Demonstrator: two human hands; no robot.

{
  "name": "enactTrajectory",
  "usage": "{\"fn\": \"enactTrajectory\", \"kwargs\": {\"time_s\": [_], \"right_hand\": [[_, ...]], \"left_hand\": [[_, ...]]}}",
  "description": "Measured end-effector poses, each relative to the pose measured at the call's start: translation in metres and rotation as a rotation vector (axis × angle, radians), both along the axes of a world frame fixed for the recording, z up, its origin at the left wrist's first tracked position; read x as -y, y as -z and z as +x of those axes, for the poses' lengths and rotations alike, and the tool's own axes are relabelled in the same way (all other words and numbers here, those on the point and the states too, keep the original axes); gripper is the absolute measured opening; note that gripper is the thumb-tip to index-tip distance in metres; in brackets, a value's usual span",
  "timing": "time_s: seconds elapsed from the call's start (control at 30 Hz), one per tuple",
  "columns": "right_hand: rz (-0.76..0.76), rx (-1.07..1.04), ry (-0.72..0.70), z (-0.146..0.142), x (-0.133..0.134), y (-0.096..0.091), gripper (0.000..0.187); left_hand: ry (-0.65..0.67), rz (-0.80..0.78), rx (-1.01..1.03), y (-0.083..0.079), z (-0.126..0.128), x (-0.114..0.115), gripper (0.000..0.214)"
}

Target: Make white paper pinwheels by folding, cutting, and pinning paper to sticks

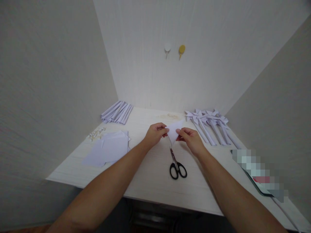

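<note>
Between my hands is a small piece of white paper [173,130], held up over the table with its corners pointing up and down. My left hand [156,133] pinches its left edge between thumb and fingers. On the opposite edge, my right hand [190,138] grips the paper the same way. Just below it lie black-handled scissors [178,166] on the table, blades pointing away from me. The fingertips behind the paper are partly hidden.
Paper sheets [114,147] lie at left, near cotton swabs [96,133] and rolled paper tubes [118,112]. Several paper pinwheels [209,121] on tubes rest at back right. A blurred-out device [259,176] lies at right. Walls enclose the table [150,186].
</note>
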State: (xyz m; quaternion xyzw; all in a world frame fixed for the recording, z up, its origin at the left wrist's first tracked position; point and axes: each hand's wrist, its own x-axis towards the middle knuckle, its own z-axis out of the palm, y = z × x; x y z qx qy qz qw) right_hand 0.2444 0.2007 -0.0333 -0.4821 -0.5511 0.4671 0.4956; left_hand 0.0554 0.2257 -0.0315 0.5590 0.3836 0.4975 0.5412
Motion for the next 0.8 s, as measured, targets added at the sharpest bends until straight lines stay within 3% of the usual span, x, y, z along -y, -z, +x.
{"fn": "enactTrajectory", "kwargs": {"time_s": [0.23, 0.4, 0.53, 0.8], "right_hand": [[0.013, 0.039, -0.023, -0.0012, -0.0015, 0.0041, 0.046], [0.013, 0.035, -0.006, -0.0018, -0.0016, 0.0025, 0.048], [0.007, 0.044, -0.03, -0.0027, -0.0001, 0.0, 0.045], [-0.028, 0.073, -0.113, -0.0043, -0.0005, 0.0051, 0.045]], "left_hand": [[-0.014, -0.022, 0.012, 0.0011, 0.0005, 0.0002, 0.015], [0.065, -0.038, -0.048, -0.0012, 0.0004, 0.0016, 0.011], [0.114, -0.026, -0.105, -0.0033, 0.0004, 0.0041, 0.023], [0.047, 0.009, -0.121, 0.001, 0.0012, 0.0017, 0.028]]}}
